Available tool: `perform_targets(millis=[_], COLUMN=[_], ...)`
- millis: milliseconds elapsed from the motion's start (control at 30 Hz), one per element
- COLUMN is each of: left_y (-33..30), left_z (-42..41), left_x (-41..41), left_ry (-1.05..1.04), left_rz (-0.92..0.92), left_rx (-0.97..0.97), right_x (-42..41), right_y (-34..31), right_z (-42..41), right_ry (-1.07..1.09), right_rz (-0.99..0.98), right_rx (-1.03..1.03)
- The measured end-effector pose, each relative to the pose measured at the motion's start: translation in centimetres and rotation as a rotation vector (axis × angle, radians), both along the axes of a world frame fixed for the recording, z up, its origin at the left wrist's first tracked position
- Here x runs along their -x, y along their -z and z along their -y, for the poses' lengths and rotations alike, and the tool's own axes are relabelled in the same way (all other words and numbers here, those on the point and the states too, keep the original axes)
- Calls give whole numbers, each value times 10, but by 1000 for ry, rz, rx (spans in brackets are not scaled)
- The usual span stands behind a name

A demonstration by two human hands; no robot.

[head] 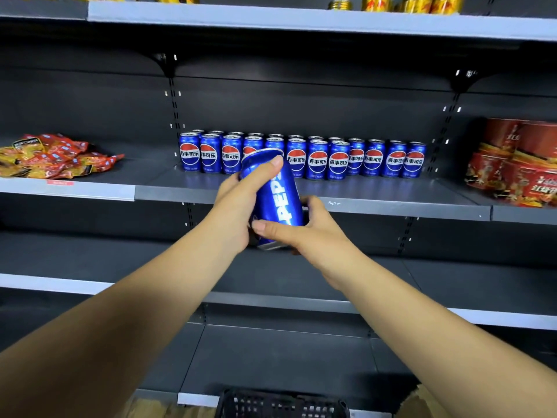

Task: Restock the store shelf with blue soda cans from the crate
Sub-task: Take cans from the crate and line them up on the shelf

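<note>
I hold one blue soda can (277, 194) tilted in front of the middle shelf (391, 203). My left hand (238, 206) wraps its left side with the thumb near the top rim. My right hand (307, 227) grips its lower end, thumb across the front. Behind it, several blue soda cans (337, 159) stand upright in two rows at the back of the shelf. The black crate (280, 404) shows at the bottom edge, its inside hidden.
Red and yellow snack bags (51, 156) lie on the shelf to the left. Red boxes (515, 164) are stacked at the right. Gold cans (416, 3) stand on the top shelf. Lower shelves (271, 297) run beneath my arms.
</note>
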State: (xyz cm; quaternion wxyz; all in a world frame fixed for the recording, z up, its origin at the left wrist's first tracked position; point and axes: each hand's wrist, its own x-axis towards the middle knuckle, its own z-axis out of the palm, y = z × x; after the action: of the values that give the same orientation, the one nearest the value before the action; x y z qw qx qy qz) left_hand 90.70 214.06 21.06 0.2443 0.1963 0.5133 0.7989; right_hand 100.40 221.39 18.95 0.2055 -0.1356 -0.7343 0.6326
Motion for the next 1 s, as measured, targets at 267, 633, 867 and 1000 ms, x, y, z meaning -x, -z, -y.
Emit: perform_targets(millis=[267,633,867,1000], left_y=[1,0,0,-3], left_z=[4,-1,-5,-9], left_x=[3,-3,-6,-9], left_ry=[101,176,191,104], left_rz=[84,150,107,69], left_rx=[27,-38,9,56], right_x=[1,-3,-9,-10], right_y=[4,19,9,9], right_z=[-7,-17,-11,-8], right_ry=[-205,-468,-276,-133], right_rz=[109,-13,-3,-40], right_rx=[282,679,546,393])
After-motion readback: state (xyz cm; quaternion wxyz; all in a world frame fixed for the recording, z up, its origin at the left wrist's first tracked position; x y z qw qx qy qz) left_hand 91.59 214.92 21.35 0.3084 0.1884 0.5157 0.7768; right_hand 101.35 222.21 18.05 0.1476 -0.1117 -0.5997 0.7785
